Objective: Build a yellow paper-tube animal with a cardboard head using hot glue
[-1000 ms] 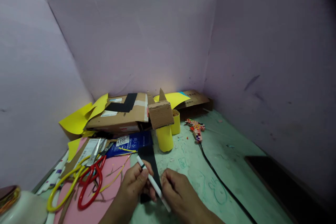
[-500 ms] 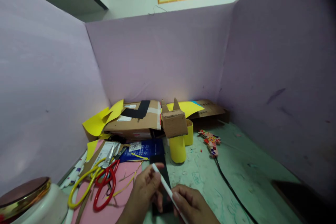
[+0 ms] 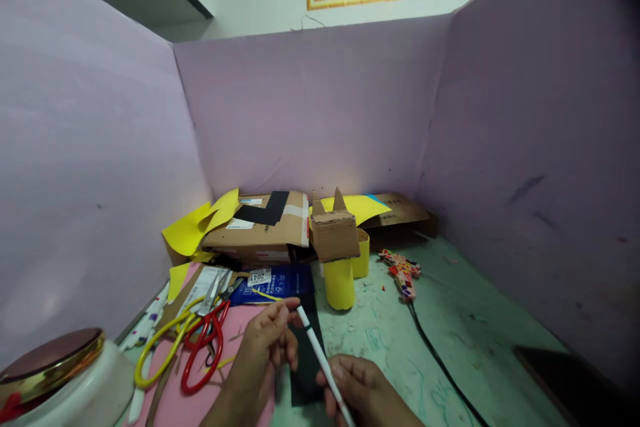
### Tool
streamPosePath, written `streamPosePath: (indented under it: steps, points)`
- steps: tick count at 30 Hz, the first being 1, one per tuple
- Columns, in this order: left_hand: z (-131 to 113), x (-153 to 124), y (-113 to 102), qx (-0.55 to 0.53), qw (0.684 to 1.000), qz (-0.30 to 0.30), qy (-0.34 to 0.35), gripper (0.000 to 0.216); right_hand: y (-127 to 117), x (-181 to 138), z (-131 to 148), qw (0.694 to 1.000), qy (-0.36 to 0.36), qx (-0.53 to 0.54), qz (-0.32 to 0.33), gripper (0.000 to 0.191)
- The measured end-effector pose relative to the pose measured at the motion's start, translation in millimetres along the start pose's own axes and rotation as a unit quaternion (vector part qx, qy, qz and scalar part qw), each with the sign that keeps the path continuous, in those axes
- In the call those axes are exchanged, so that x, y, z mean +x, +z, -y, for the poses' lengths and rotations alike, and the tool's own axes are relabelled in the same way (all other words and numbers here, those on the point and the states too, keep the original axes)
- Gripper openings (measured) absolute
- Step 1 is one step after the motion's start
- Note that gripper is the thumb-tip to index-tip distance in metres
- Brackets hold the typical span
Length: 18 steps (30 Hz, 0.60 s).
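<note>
My right hand [image 3: 357, 387] grips a slim white pen [image 3: 320, 355] near its lower end, thumb along its side. The pen slants up to the left, with a dark ring close to its upper tip. At that tip are the fingers of my left hand [image 3: 270, 337]; the index finger stretches toward the end, while the thumb is off the pen and the other fingers curl loosely. Under the hands lies a black strip [image 3: 305, 387]. Just beyond stands a yellow paper tube [image 3: 340, 285] topped by a small cardboard box [image 3: 334, 238] with two pointed ears.
Left of my hands, red-handled scissors [image 3: 207, 347] and yellow-handled scissors [image 3: 143, 363] lie over pink paper [image 3: 253, 330]. A white jar [image 3: 75, 387] stands at front left. Behind are a cardboard box [image 3: 250, 238] and yellow sheets [image 3: 187, 227]. A patterned object [image 3: 403, 273] with a black cable lies right.
My left hand has shifted left, its thumb coming off the pen. The dark ring near the pen's tip now shows. My right hand still holds the pen lower down.
</note>
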<state>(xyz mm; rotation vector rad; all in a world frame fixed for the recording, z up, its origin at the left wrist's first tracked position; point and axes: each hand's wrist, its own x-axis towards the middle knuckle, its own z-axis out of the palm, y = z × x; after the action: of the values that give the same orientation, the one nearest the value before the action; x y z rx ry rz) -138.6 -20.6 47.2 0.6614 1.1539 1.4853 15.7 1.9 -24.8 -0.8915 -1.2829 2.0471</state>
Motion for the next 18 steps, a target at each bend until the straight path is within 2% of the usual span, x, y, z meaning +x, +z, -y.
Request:
streamPosePath:
  steps: [3,6,9,11,16,18]
  points:
    - [11.1,1.6,-1.9,0.002,0.999,0.034,0.000,0.044,-2.5,3.0,-5.3,0.999,-0.020,-0.001,0.032,0.074]
    - [23.4,6.9,-8.2,0.013,0.998,0.061,0.004,0.042,-3.1,3.3,-3.4,0.999,-0.003,-0.003,0.052,0.076]
    - [36.5,10.5,-11.6,0.040,0.995,0.095,-0.003,0.043,-1.3,-2.2,6.6,0.998,-0.008,-0.007,0.060,0.079]
    - [40.7,9.6,-11.8,0.082,0.990,0.118,0.009,0.045,0.9,-10.3,18.3,0.997,-0.008,0.011,0.077,0.071]
    - [29.6,-1.3,-11.3,0.199,0.962,0.175,0.063,0.041,0.5,-32.4,50.6,0.973,0.116,0.138,0.142,0.036]
    - [22.5,-5.3,-11.1,0.239,0.945,0.208,0.085,0.038,-4.6,-35.3,54.6,0.955,0.168,0.182,0.163,0.030]
